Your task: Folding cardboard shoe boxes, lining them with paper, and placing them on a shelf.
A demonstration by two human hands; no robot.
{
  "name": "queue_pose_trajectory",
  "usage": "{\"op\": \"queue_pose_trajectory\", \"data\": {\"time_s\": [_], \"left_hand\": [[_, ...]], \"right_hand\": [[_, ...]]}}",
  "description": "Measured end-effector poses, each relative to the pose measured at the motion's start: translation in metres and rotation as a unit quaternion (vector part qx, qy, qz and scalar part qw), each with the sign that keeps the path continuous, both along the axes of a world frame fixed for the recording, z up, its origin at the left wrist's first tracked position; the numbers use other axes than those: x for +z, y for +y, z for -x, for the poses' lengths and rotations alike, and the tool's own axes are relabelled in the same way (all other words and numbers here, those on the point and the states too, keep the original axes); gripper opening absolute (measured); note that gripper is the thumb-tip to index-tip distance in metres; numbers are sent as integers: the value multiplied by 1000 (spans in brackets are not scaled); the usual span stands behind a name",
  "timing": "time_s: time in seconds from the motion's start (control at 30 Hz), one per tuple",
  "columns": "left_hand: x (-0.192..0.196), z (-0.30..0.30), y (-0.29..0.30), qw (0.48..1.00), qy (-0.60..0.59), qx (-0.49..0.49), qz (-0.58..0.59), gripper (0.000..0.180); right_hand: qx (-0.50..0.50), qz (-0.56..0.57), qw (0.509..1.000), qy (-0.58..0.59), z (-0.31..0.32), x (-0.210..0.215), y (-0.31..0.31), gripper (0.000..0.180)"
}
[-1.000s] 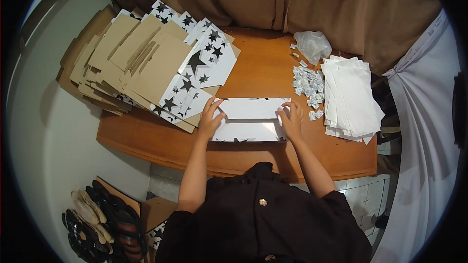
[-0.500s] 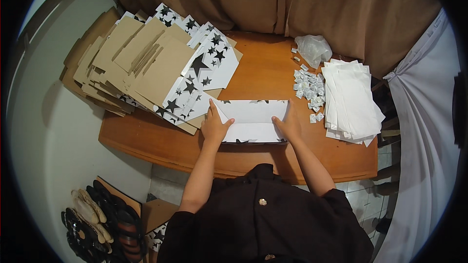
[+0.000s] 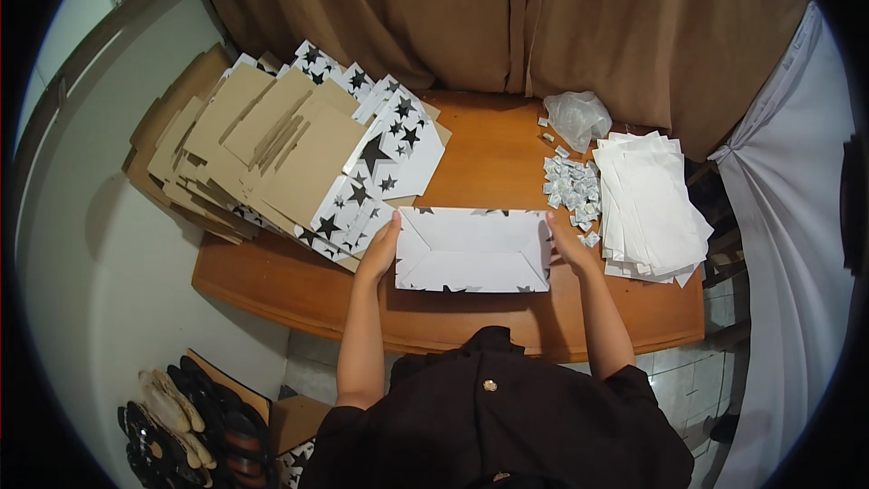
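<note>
An open white cardboard box [image 3: 472, 269] with black stars on its outside is between my two hands in front of me, its white inside facing up. My left hand [image 3: 379, 250] presses flat against its left end wall, and my right hand [image 3: 571, 248] against the right end wall. Both thumbs show at the upper corners; the other fingers are mostly hidden along the outside. Just beyond my left hand lies a large pile of flat cardboard box blanks [image 3: 303, 149], brown on one side and star-printed white on the other.
Small white sachets [image 3: 572, 187] are heaped on the wooden table [image 3: 484, 149], right of the box. Beside them lie a stack of white paper sheets [image 3: 647, 208] and a crumpled clear plastic bag [image 3: 579, 119]. A brown curtain [image 3: 434, 18] hangs behind. Shoes [image 3: 222, 421] sit at lower left.
My thumbs have come out of the box's inside to its end walls, and the hands are farther apart. The box's inside is more fully in view. The whole view has shifted slightly.
</note>
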State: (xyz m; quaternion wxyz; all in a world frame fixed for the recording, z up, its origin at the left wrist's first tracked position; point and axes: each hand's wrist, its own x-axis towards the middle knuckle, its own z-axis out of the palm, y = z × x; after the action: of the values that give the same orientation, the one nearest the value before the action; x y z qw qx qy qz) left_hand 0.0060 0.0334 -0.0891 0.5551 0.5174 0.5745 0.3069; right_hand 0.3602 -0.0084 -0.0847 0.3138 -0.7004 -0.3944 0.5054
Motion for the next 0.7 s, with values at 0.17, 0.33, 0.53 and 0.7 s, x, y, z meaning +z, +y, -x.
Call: {"op": "queue_pose_trajectory", "data": {"time_s": [0.17,0.33,0.53,0.7], "left_hand": [[54,30,-18,880,-464,-1,-102,58],[-4,23,-37,975,-141,16,-168,75],[-40,5,-78,961,-198,23,-191,92],[-58,16,-89,961,-62,-8,-269,89]], "right_hand": [[-47,-280,903,323,-37,37,-16,42],[-66,-234,951,189,-3,20,-36,30],[-69,-253,913,311,3,-45,-81,35],[-91,-219,940,244,8,-65,-86,25]]}}
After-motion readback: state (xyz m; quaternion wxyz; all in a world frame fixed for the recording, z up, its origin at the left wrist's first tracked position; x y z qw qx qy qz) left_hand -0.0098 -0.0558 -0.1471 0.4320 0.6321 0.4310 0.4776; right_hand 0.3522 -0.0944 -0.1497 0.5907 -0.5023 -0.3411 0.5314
